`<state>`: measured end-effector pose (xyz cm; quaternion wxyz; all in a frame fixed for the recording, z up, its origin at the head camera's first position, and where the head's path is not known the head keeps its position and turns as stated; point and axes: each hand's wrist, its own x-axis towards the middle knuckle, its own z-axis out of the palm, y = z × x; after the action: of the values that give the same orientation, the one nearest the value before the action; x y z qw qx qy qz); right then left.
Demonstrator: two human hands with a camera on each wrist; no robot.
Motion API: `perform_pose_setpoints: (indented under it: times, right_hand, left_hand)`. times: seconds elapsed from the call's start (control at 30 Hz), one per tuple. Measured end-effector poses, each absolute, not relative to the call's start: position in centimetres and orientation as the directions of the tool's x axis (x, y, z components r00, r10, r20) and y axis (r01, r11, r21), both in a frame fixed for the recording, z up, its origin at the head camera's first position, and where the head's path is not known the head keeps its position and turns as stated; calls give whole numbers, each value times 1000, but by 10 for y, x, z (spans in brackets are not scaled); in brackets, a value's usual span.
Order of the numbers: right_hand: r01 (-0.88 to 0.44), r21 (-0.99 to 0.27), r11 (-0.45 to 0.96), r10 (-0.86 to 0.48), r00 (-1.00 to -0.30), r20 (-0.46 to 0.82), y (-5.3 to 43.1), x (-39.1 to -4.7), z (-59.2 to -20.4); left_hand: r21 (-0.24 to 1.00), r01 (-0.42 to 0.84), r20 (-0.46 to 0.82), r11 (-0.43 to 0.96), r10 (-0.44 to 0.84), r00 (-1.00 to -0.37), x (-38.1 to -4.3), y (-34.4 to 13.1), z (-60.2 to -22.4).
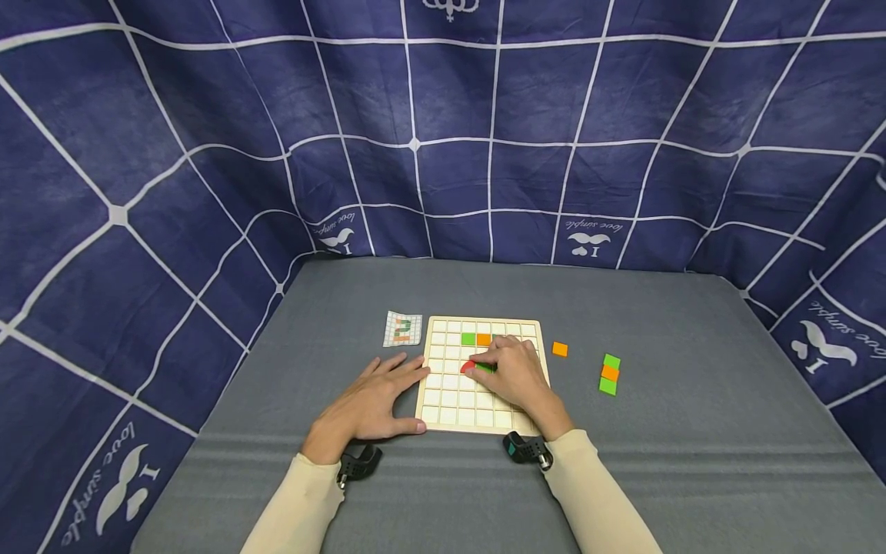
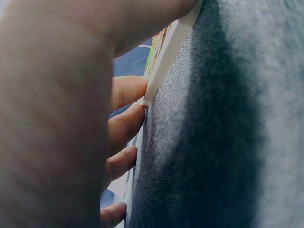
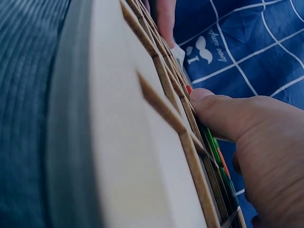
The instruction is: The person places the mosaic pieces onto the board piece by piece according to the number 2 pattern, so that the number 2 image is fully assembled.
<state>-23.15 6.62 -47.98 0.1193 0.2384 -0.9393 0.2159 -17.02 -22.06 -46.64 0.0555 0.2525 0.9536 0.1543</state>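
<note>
A pale wooden grid board [image 1: 448, 398] lies on the table. My right hand [image 1: 515, 373] reaches over it, thumb and index finger pinching a small red piece [image 1: 467, 367] low over the squares; the red piece [image 3: 189, 89] also peeks out by the thumb tip in the right wrist view. Beside it, a green piece [image 1: 484, 368] is partly hidden under the fingers. In an upper row sit a green square [image 1: 468, 338] and an orange square [image 1: 484, 339]. Fingers spread, my left hand [image 1: 367, 400] rests on the table, its index fingertip and thumb at the board's left edge.
A creased paper card [image 1: 403, 329] with a printed coloured grid pattern lies left of the board. One loose orange square [image 1: 560, 349] is off the board's right side. Farther right is a short column of green and orange squares [image 1: 609, 373]. Blue checked cloth [image 1: 450, 177] surrounds the grey tabletop.
</note>
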Motion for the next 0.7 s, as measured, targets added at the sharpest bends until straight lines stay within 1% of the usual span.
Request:
perform_pose_setpoints:
  times: [0.1,0.7]
  right_hand:
    - [-503,-329,799,-407,-856,320,66,-231,-479]
    - [-516,-304,801,-416,-845,336,66,-231,-481]
  left_hand:
    - [319,463,-31,827,497,-867,-170,-221,-467]
    - [318,460,-31,829,494,-869,-170,-220,-468]
